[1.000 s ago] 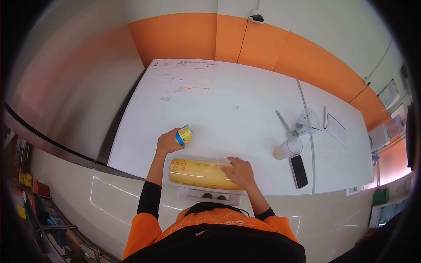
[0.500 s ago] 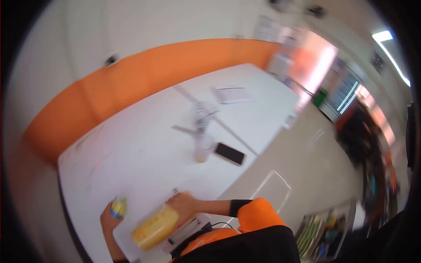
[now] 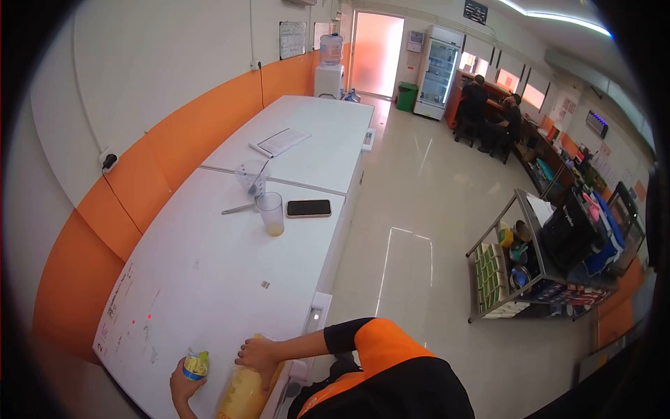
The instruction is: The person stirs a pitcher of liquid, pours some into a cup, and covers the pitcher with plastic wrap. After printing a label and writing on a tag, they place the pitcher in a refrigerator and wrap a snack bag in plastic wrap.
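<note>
At the near end of the white table (image 3: 209,279), my left hand (image 3: 180,385) is closed around a small yellow-and-blue packet (image 3: 197,364) with a crumpled top. To its right, my right hand (image 3: 259,355) grips the top end of a large yellow container (image 3: 241,397) close to the table edge. The container's lower end runs out of view. A small square piece (image 3: 265,284) lies on the tabletop beyond my right hand. Farther off stand a clear plastic cup (image 3: 271,213) with a little pale liquid and a measuring jug (image 3: 250,176) with a utensil in it.
A phone (image 3: 308,208) lies beside the cup, and a metal utensil (image 3: 239,209) to its left. An open notebook (image 3: 279,142) is farther back. On the right stands a shelf cart (image 3: 513,262) with boxes and bowls. Two people (image 3: 481,105) sit at the far counter.
The view has swung round and sharpened, now showing more of the room. Both hands keep their hold on the packet and the container, which sits lower in view.
</note>
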The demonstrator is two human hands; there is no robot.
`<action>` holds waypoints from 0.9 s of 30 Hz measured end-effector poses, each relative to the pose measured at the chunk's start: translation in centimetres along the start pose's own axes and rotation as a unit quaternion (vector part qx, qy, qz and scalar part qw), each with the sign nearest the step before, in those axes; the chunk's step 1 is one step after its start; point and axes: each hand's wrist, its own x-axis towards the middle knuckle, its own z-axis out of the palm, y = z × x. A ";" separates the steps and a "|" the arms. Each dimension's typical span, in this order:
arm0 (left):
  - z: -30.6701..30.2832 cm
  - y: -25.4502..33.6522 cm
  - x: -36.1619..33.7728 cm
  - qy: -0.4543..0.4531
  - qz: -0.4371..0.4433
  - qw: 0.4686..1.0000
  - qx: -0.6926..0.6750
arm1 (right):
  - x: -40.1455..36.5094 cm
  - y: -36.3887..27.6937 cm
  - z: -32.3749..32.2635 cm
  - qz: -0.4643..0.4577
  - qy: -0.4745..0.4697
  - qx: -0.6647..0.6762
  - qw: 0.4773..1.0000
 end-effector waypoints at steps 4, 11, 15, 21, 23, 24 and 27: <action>-0.5 1.0 -0.6 -0.020 -0.012 1.000 0.020 | 0.7 -2.2 0.5 0.004 0.005 0.002 1.000; -0.4 1.2 -0.8 -0.029 -0.048 0.993 0.103 | 1.9 -2.6 -0.5 0.000 -0.036 0.091 0.995; -0.1 0.6 -1.2 -0.013 -0.018 0.999 0.049 | 3.5 -0.8 -2.1 0.036 -0.146 0.029 0.988; 0.1 0.2 -1.2 0.001 -0.017 0.998 0.053 | 3.4 2.0 -4.1 0.076 -0.160 -0.005 0.984; 0.2 0.1 -1.3 -0.001 -0.021 0.998 0.058 | 3.1 2.5 -3.8 0.040 -0.106 -0.036 0.993; 0.1 0.2 -1.3 -0.002 -0.023 0.998 0.057 | 3.2 2.7 -3.7 0.022 -0.077 -0.052 0.995; 0.2 0.4 -1.5 0.001 -0.021 0.998 0.065 | 3.6 2.6 -2.8 0.100 -0.071 -0.018 0.992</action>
